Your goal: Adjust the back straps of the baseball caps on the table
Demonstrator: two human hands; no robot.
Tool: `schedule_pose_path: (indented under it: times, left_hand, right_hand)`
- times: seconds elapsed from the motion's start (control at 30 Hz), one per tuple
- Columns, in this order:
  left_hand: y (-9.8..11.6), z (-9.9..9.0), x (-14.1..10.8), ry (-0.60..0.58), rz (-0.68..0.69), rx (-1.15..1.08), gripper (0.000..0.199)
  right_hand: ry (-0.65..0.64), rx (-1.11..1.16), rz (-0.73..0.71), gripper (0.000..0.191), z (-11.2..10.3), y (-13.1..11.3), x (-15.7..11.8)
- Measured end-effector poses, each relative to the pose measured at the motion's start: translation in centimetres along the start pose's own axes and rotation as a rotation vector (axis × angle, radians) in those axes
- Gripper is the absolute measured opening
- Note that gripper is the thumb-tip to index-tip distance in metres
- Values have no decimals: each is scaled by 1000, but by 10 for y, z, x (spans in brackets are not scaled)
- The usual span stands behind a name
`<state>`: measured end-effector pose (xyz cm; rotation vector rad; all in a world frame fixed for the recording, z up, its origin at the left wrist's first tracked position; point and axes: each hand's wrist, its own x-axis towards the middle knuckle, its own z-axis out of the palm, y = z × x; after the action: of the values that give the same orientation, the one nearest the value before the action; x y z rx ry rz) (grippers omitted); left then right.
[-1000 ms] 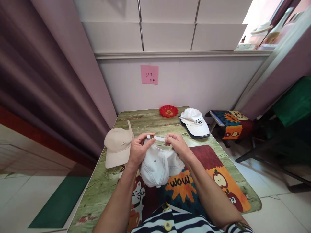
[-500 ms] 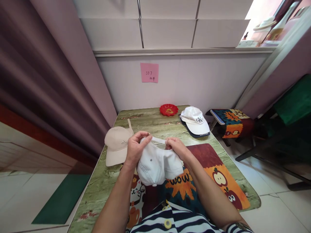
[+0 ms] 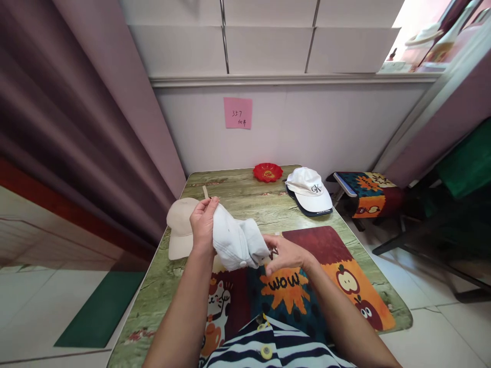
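Note:
A pale blue-white cap (image 3: 232,237) is held in the air over the table, its crown button toward me. My left hand (image 3: 203,220) is closed on its left edge. Beside the cap's right end, my right hand (image 3: 286,253) has its thumb and fingers apart and holds nothing. A beige cap (image 3: 182,225) lies on the table, partly behind my left hand, its strap sticking up. On the table's far right, a white cap (image 3: 307,184) with black letters rests on a dark cap (image 3: 303,205).
The wood-patterned table (image 3: 241,191) carries a red scalloped dish (image 3: 267,172) at its back edge and a colourful mat (image 3: 318,240) near me. A pink note (image 3: 238,113) is on the wall. To the right stands a low stool (image 3: 368,197) with a patterned cover.
My right hand has let go of the cap's strap and moved down to its right end, fingers spread. My left hand has shifted up and left, and the cap has turned.

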<state>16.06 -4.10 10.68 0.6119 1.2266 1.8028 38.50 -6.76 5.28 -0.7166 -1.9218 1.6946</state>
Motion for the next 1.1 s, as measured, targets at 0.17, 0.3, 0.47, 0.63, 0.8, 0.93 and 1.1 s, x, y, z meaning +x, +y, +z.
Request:
schedule_pose_path:
  times: [0.17, 0.3, 0.47, 0.63, 0.8, 0.93, 1.1]
  left_hand:
    - [-4, -13, 16, -54, -27, -11, 51]
    - [-20, -39, 18, -184, -188, -19, 57]
    - [-52, -75, -40, -434, -633, -46, 54]
    - [-65, -73, -81, -323, -724, -114, 30]
    - [-44, -47, -48, -167, -675, -158, 12]
    - [-7, -38, -15, -285, -376, -185, 23]
    - [13, -76, 14, -144, -21, -171, 24]
  right_hand:
    - [332, 16, 16, 34, 7, -6, 9]
    - [659, 443, -27, 37, 8, -3, 18]
    - [955, 821, -22, 35, 1, 29, 25]
    - [1053, 1019, 159, 32, 3, 65, 30]
    - [919, 1022, 69, 32, 6, 43, 26]
    - [612, 923, 118, 40, 6, 24, 16]
    - [515, 856, 301, 32, 13, 36, 11]
